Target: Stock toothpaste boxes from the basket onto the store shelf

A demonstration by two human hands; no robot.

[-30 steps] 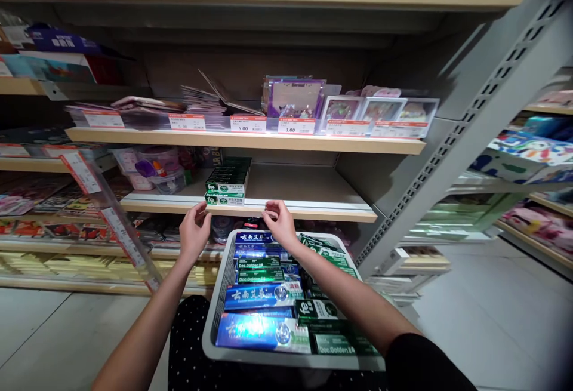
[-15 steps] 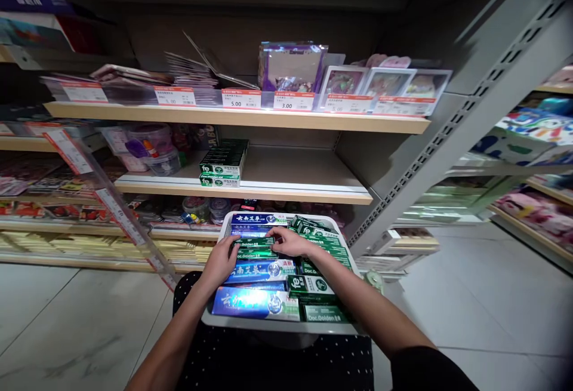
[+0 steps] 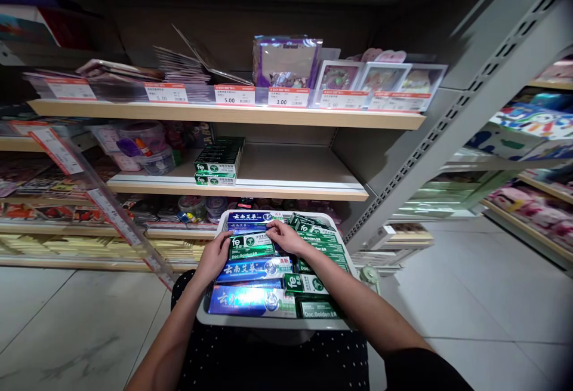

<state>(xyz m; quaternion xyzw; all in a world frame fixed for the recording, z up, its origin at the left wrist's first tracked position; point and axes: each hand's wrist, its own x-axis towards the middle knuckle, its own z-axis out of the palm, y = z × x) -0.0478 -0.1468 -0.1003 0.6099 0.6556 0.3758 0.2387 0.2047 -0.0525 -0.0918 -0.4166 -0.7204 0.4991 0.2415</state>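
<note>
The left hand (image 3: pixel 215 256) pinches one end of a green "fe" carton (image 3: pixel 251 244) over a grey basket (image 3: pixel 268 321) – blue "云南艾草" cartons (image 3: pixel 245 270) lie just nearer (one also marked "清新") – while the right hand (image 3: pixel 285 237), fingers bent, pinches its other end. Rightward lie green "Doc.Golden" cartons (image 3: pixel 329 250).

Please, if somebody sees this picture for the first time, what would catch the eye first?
Probably the light grey basket at the lower middle, packed with shiny blue boxes and green boxes. Inside it, the left hand and right hand hold a green-and-white box near its opposite ends. Beyond, a stack of similar boxes stands on the shelf, right of a plastic tub.
</note>
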